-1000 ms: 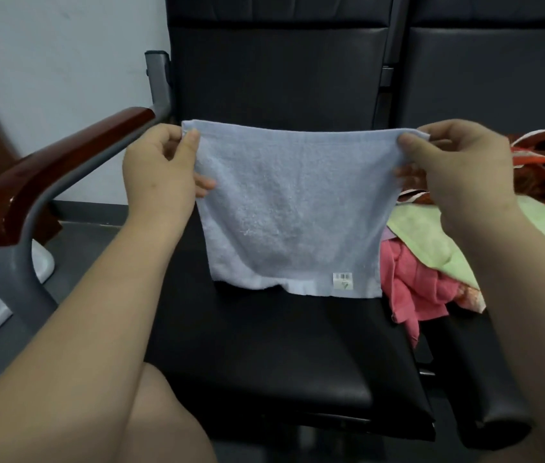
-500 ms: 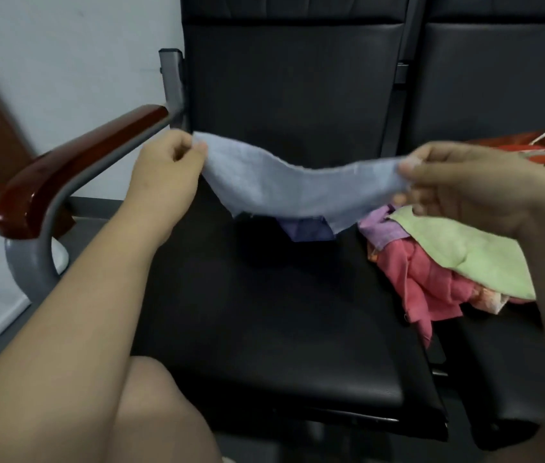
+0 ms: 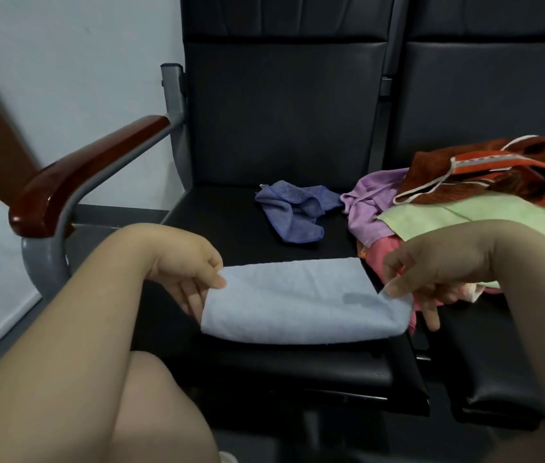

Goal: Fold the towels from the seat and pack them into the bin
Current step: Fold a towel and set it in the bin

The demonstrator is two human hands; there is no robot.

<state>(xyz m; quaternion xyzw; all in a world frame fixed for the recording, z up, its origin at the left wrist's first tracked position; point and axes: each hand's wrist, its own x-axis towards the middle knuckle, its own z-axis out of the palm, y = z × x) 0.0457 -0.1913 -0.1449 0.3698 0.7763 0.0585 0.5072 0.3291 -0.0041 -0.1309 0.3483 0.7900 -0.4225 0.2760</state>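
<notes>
Seat [image 3: 231, 235] front carries the pale blue towel [image 3: 298, 305], folded once into a soft, thick band, its long axis running 9 to 3 o'clock between your hands. Your left grip [image 3: 187, 262] pinches its 9 o'clock end; your right grip [image 3: 438, 265] pinches the upturned 3 o'clock corner, both equally near.

no readable text, labels or signs

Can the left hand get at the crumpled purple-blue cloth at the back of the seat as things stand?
Probably, once freed: the left hand pinches the light blue towel, but only bare seat lies between it and the purple-blue cloth.
</notes>
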